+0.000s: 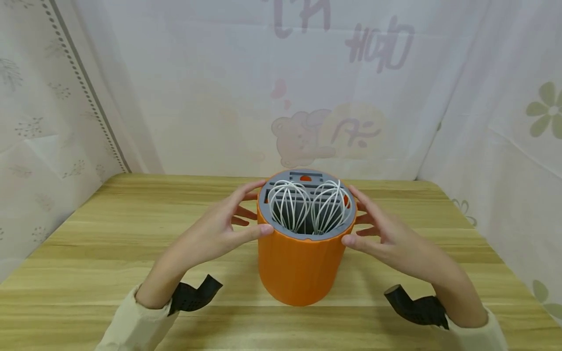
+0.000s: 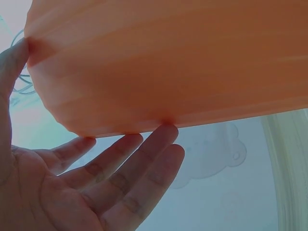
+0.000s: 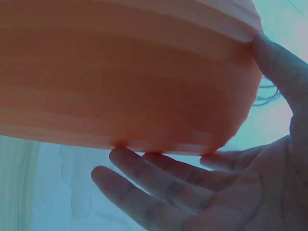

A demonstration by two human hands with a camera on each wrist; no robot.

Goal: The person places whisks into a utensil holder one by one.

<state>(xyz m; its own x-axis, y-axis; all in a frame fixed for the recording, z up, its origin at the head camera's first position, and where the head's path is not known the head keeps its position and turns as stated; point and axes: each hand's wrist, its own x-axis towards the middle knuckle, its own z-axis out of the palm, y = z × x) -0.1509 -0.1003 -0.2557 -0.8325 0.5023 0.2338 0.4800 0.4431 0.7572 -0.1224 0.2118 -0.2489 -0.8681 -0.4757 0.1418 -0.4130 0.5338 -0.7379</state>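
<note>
An orange cylindrical utensil holder (image 1: 298,273) stands upright on the wooden table, with a grey slotted insert (image 1: 306,178) in its top. Two whisk heads, a left whisk (image 1: 290,204) and a right whisk (image 1: 330,207), rise wire end up from the insert. On the holder's left side my left hand (image 1: 224,219) has its thumb at the front rim and its fingers spread round the side. My right hand (image 1: 386,234) mirrors it on the right. Both wrist views show fingertips against the orange wall (image 2: 168,62), with the palms off it.
The wooden table (image 1: 110,234) reaches back to a printed white curtain (image 1: 197,97); more curtain hangs at the left and right. A black wrist mount (image 1: 193,295) sits on the left wrist and another black mount (image 1: 417,309) on the right.
</note>
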